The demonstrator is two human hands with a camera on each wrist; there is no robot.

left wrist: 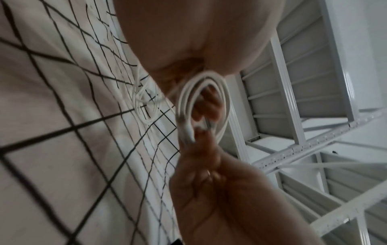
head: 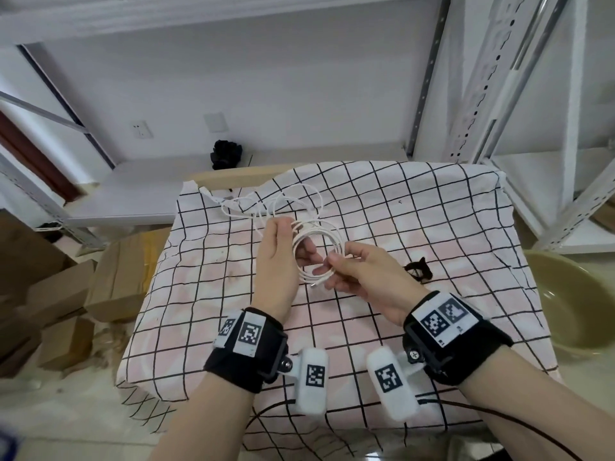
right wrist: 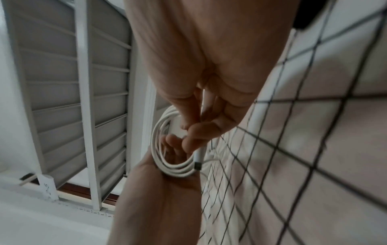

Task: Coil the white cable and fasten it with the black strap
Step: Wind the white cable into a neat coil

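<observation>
The white cable is partly wound into a small coil held above the checked cloth. My left hand grips the coil's far-left side, with its fingers through the ring. My right hand pinches the near side, where the plug end sticks out. The rest of the cable lies loose on the cloth behind. The right wrist view shows the coil and the plug under my fingertips. In the left wrist view the coil is blurred. The black strap lies right of my right hand.
The cloth covers a small table. A beige basin stands on the floor to the right and cardboard boxes to the left. White metal shelving rises behind and right. A black object sits on the low shelf behind.
</observation>
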